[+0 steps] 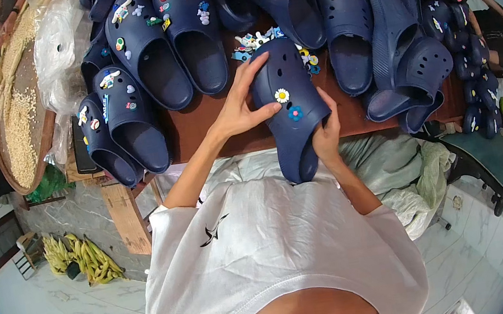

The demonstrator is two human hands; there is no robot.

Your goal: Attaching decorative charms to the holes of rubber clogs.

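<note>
Both hands gripped the navy clog (293,109), left hand (238,110) fingers spread on top, right hand (327,133) wrapped round its side; it looked light, rubbery.

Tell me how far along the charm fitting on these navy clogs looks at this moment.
Partly done. Several decorated clogs at the table's left and back already carry coloured charms. In hand: the left hand and right hand hold a navy clog bearing a daisy charm and a blue flower charm. Left: plain clogs on the right show no charms, and loose charms lie on the table.
</note>
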